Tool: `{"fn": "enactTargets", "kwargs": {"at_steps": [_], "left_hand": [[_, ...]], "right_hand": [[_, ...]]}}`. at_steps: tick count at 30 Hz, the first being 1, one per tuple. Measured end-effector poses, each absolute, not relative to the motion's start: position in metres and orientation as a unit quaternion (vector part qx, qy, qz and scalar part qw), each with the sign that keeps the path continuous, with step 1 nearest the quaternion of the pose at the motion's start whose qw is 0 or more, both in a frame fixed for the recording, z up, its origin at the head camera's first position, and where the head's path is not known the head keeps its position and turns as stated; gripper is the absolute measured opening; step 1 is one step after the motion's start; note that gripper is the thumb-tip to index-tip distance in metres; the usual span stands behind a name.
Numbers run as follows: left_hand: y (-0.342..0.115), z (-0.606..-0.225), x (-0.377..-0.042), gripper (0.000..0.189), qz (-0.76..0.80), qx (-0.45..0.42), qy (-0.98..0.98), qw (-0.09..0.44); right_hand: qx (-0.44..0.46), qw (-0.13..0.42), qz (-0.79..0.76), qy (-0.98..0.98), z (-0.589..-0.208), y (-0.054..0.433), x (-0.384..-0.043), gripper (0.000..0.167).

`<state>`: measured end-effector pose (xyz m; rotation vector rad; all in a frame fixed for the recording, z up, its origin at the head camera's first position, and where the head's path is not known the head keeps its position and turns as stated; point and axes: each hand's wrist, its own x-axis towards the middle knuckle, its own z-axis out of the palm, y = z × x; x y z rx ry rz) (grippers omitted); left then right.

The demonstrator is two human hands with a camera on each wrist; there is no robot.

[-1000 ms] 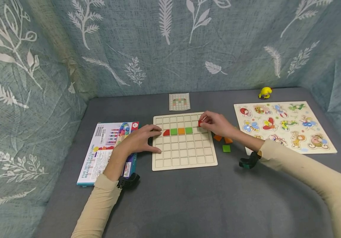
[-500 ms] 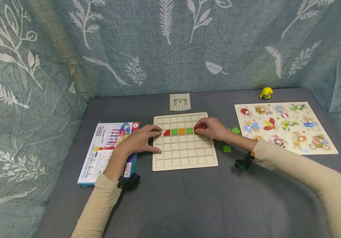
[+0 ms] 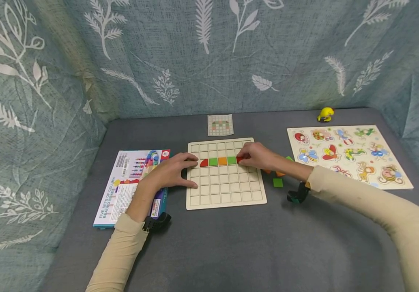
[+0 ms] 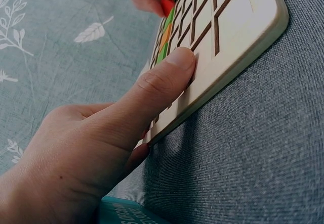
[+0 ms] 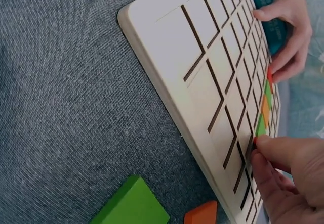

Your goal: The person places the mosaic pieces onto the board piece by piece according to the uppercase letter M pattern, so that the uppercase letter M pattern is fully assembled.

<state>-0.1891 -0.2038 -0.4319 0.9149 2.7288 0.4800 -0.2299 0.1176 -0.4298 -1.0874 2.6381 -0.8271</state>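
A pale wooden grid board [image 3: 226, 189] lies on the grey cloth. One row of it carries a red rounded tile [image 3: 204, 163], a green tile [image 3: 213, 162], an orange tile [image 3: 222, 161] and a second green tile [image 3: 232, 160]. At the right end of that row my right hand [image 3: 256, 157] pinches a red tile [image 4: 167, 6], mostly covered by the fingers, right at the board's surface. My left hand [image 3: 170, 171] rests on the board's left edge, thumb and fingers spread, with the thumb lying on the rim in the left wrist view.
Loose green [image 3: 278, 183] and orange [image 5: 201, 213] tiles lie right of the board. A small pattern card [image 3: 220, 125] is behind it. A printed box [image 3: 121, 194] lies under the left forearm. An insect puzzle board [image 3: 351, 158] and a yellow toy [image 3: 326, 114] stand at the right.
My right hand has carried the red tile leftward and a little nearer, from the board's right side to beside the second green tile. The left hand stays put.
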Motion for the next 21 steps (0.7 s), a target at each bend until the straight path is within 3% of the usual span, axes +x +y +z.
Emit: {"fn": "enactTargets", "kwargs": {"at_steps": [21], "left_hand": [[-0.2042, -0.4340, -0.1899, 0.079, 0.168, 0.312, 0.928, 0.113]], "right_hand": [[-0.434, 0.007, -0.185, 0.882, -0.4345, 0.1135, -0.2285, 0.010]]}}
